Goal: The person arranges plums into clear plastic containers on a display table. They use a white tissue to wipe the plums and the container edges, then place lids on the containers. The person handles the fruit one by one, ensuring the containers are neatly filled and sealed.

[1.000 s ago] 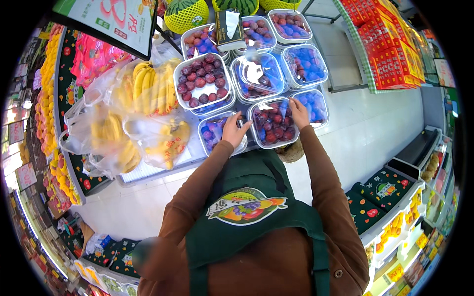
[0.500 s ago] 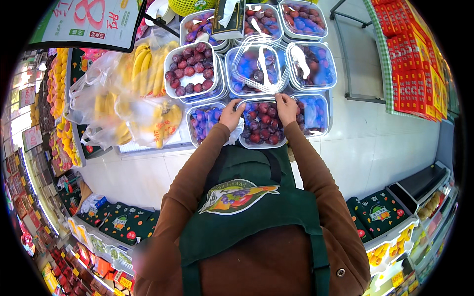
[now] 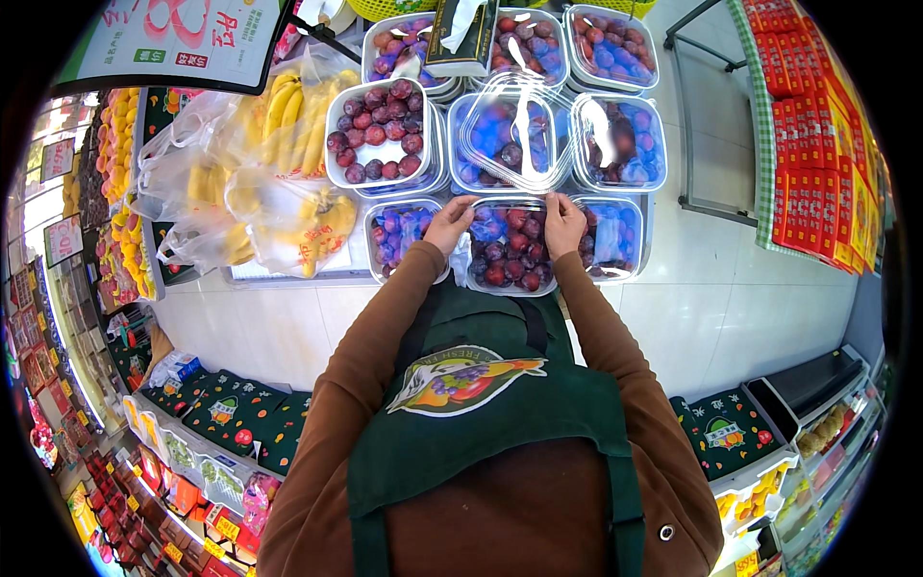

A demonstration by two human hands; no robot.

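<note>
A clear plastic box of dark red plums [image 3: 514, 255] sits at the near edge of the display, right in front of my apron. My left hand [image 3: 449, 225] is closed at its far left corner, fingertips pinching the rim. At the far right corner my right hand [image 3: 564, 227] presses thumb and fingers together on the rim. A bluish sheen on the far left part looks like a clear lid, though its edges are hard to make out. Beside my left hand hangs a crumpled white tissue [image 3: 461, 262], partly hidden by the hand.
Clear lids [image 3: 515, 135] lie stacked on a box beyond. An uncovered box of plums [image 3: 380, 135] stands to their left, with bagged bananas [image 3: 288, 183] further left. A tissue box [image 3: 463, 38] rests at the back. Red cartons [image 3: 808, 144] are piled at the right.
The view has shifted slightly. Both hands stay at the far rim of the plum box; the right hand has turned and its fingers lie closer together. A bluish sheen now shows on the box's far left part.
</note>
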